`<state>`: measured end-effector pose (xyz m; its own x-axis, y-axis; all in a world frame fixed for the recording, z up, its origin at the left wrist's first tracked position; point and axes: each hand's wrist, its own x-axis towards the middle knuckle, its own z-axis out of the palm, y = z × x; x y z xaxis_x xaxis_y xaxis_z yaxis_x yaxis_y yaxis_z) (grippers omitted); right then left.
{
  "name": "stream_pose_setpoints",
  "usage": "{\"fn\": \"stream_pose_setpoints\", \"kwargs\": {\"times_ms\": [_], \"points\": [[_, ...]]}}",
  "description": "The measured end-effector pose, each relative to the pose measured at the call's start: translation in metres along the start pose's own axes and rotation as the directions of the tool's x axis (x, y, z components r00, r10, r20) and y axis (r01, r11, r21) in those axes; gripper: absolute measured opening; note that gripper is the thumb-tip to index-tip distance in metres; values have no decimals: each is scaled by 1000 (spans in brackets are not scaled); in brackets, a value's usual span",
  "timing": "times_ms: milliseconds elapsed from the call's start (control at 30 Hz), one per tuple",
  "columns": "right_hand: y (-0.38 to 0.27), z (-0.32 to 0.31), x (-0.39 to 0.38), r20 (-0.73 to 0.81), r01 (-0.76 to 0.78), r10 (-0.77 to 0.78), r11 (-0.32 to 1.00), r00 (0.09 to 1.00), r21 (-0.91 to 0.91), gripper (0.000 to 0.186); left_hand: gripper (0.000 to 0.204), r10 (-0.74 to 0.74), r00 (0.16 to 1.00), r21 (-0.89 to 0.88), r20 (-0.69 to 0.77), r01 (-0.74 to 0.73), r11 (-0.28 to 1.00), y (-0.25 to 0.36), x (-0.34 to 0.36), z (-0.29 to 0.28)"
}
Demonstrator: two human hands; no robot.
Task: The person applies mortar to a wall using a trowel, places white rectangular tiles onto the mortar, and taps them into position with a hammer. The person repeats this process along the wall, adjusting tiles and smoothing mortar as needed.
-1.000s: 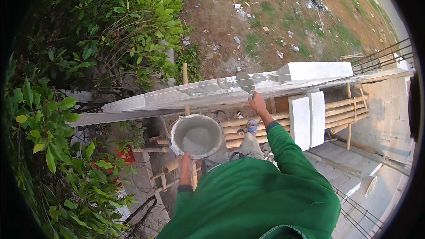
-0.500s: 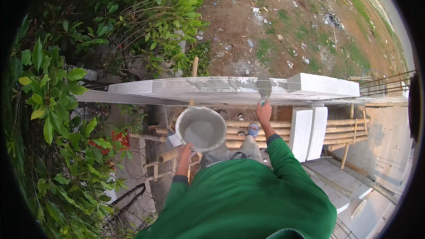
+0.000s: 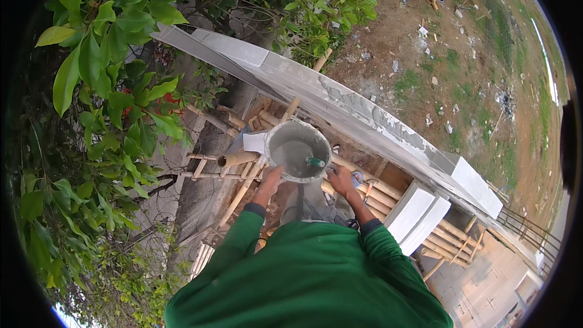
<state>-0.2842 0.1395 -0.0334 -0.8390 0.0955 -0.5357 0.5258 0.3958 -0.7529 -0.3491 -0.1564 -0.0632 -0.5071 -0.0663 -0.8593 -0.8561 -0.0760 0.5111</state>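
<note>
My left hand (image 3: pixel 271 182) grips the lower left of a bucket (image 3: pixel 325 146) holding wet grey mortar. My right hand (image 3: pixel 341 182) is closed on the bucket’s right side. A trowel with a green handle (image 3: pixel 316 161) lies inside the bucket, out of my hands. Just past the bucket runs a pale block wall (image 3: pixel 291 76), with grey mortar smeared along part of its top and a white block (image 3: pixel 470 185) at its right end. A white rectangular piece (image 3: pixel 254 142) sits against the bucket’s left side.
Bamboo scaffold poles (image 3: pixel 370 191) lie under me, bearing white blocks (image 3: pixel 425 226) at right. Leafy branches (image 3: pixel 85 73) crowd the left. Rebar bars (image 3: pixel 528 231) stick out at far right. Dirt ground with scattered debris (image 3: pixel 461 85) lies beyond the wall.
My right hand has left the wall top and moved down to the bucket, and the trowel is now inside it, released. My view has turned, so the wall runs diagonally.
</note>
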Motion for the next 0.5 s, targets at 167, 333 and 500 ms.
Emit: {"fn": "stream_pose_setpoints", "kwargs": {"times_ms": [167,333,500], "points": [[49,2,-2,-190,-52,24,988,982,-146,32,39,-113,978,-61,-175,103,993,-44,82,-13],[131,-6,-47,-197,-237,197,949,960,-207,29,19,526,812,749,-251,-181,637,-48,160,-8],[163,-13,-80,-213,-526,506,849,836,-51,29,9,425,891,879,160,-324,350,-82,267,-66]]}}
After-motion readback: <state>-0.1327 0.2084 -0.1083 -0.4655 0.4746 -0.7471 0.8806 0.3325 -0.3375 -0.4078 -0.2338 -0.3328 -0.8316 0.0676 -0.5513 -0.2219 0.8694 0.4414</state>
